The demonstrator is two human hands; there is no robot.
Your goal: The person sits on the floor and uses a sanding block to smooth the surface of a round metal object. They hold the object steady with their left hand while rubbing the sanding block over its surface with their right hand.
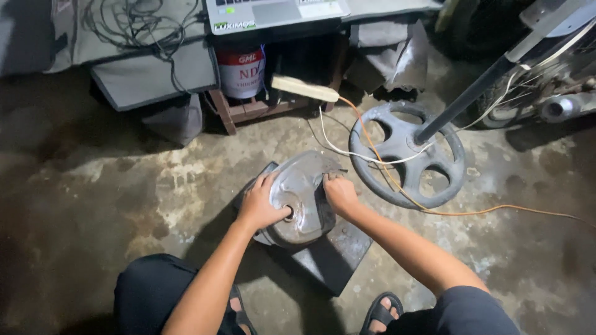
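left hand flat on the near-left side of the metal cover, fingers spread over its rim, thumb by the centre hole; right hand curled narrow, gripping the cover's right edge; both hands on it, neither lifting as far as i can tell; cover is a dished, rounded grey metal part, dull and scuffed with some shine on top, one round hole near the middle; it sits on a dark flat slab on the stained concrete floor, between the person's knees; just right of it a round spoked stand base with a dark pole; white wire and orange wire trail across the base; a white-and-red bucket behind, under a low table.
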